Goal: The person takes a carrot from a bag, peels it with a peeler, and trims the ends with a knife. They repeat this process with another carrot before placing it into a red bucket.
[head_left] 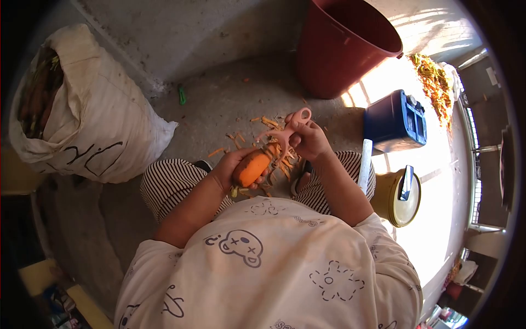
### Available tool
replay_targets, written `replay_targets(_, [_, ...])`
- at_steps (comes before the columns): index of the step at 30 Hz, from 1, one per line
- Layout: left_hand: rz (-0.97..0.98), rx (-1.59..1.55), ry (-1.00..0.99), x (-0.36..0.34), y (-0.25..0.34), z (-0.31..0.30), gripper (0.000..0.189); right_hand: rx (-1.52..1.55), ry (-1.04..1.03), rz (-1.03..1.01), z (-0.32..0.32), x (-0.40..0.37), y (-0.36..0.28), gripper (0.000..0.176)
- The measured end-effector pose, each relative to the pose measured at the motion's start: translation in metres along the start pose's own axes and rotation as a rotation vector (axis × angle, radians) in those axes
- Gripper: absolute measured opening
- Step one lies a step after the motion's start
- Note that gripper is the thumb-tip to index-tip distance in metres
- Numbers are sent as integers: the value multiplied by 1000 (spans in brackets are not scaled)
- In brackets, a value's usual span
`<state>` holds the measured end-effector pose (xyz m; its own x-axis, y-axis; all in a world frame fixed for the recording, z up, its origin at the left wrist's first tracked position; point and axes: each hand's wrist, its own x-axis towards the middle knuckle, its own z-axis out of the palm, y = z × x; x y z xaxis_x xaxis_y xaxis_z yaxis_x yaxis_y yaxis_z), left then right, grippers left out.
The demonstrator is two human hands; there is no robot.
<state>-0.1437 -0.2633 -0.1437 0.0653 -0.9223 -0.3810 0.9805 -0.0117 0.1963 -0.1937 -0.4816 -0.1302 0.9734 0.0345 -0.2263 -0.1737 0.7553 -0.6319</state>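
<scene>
An orange carrot (253, 168), partly peeled with darker skin on its upper side, lies in my left hand (232, 164), whose fingers wrap round it. My right hand (310, 139) is closed on the handle of a pink peeler (284, 135). The peeler's forked head is at the carrot's upper right end; whether its blade touches the carrot I cannot tell. Orange peelings (269, 122) are scattered on the floor beneath and around my hands.
At the left stands a white sack (109, 115) of unpeeled carrots (41, 96). A dark red bucket (334, 55), a blue jerrycan (386, 122) and a yellowish tub (390, 198) with a phone-like object (406, 183) on its lid are at the right. Peelings (433, 82) are heaped beyond.
</scene>
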Motion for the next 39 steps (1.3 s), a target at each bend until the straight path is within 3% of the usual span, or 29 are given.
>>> replay_targets(4, [-7,60,-33,-4,-3,-2,40,-104,361,-183,-62,21,-8,9])
replay_targets(5, [35,61,46,-5,-3,-1,40,-83,401,-171,-52,18,-15,9])
replay_targets(7, [114,62,203,-6,-1,7,40,-121,259,-112,-13,9,-15,9])
replay_targets(10, [187,124,93,-4,-3,15,39,-129,12,11,32,-7,5,14])
replay_targets(13, [229,288,234,6,-3,9,41,-159,-111,128,57,-14,17,17])
replay_targets(16, [217,262,252,1,-6,13,44,-144,-79,92,31,-2,20,16])
replay_targets(18, [102,221,181,-2,-7,5,45,-136,140,-85,-4,11,14,13])
replay_targets(20, [41,192,134,-4,-7,3,46,-393,447,-115,-57,23,-6,14])
replay_targets(23, [38,154,122,-7,-6,8,45,-197,373,-227,-48,15,-17,15])
replay_targets(26, [65,162,164,-4,-2,11,40,-150,174,-132,15,-1,-6,14])
replay_targets(29, [81,205,170,-5,-4,10,43,-110,22,23,19,-5,7,12])
replay_targets(33, [-22,143,35,-2,-1,2,47,-87,341,-221,-30,10,-15,12])
replay_targets(37, [12,161,112,-2,-4,5,45,-169,137,-8,22,-6,-3,13])
replay_targets(39, [162,275,274,-3,-7,22,42,-95,3,77,45,-12,12,15])
